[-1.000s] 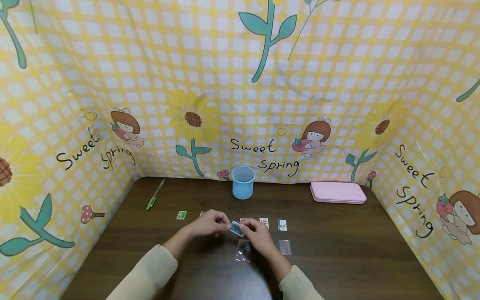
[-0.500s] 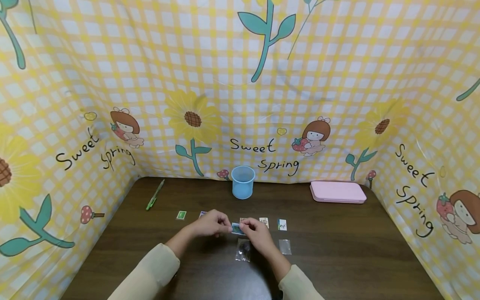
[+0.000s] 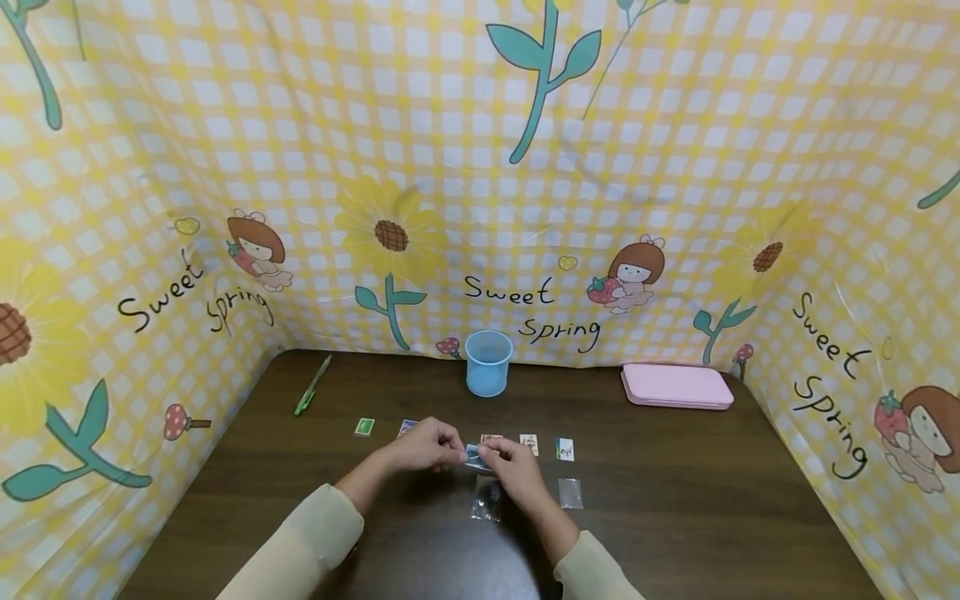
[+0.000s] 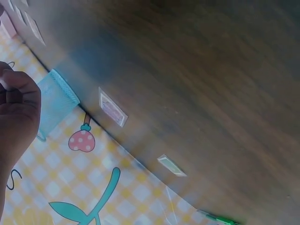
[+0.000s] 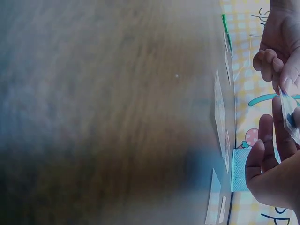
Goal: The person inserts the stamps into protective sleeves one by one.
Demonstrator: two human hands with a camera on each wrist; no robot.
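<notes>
In the head view my left hand (image 3: 423, 446) and right hand (image 3: 517, 477) meet above the table's middle, both pinching a small blue-green card (image 3: 474, 457). The right wrist view shows the card in a clear plastic sleeve (image 5: 289, 115), the left thumb and fingers at its upper end and the right hand (image 5: 276, 173) at its lower part. Just below the hands lies a clear plastic sleeve (image 3: 487, 500); another clear sleeve (image 3: 571, 493) lies right of the right forearm. My left hand (image 4: 21, 101) partly shows at the left wrist view's edge.
Behind the hands runs a row of small cards, among them a green card (image 3: 364, 427), a purple card (image 3: 407, 427) and a white-and-blue card (image 3: 565, 450). Farther back are a green pen (image 3: 312, 386), a blue cup (image 3: 487, 367) and a pink case (image 3: 677, 387), near the checked cloth wall.
Between the fingers the card has turned from a slant to nearly level, its face less visible from above. Both hands have stayed almost in place; the head view has shifted slightly.
</notes>
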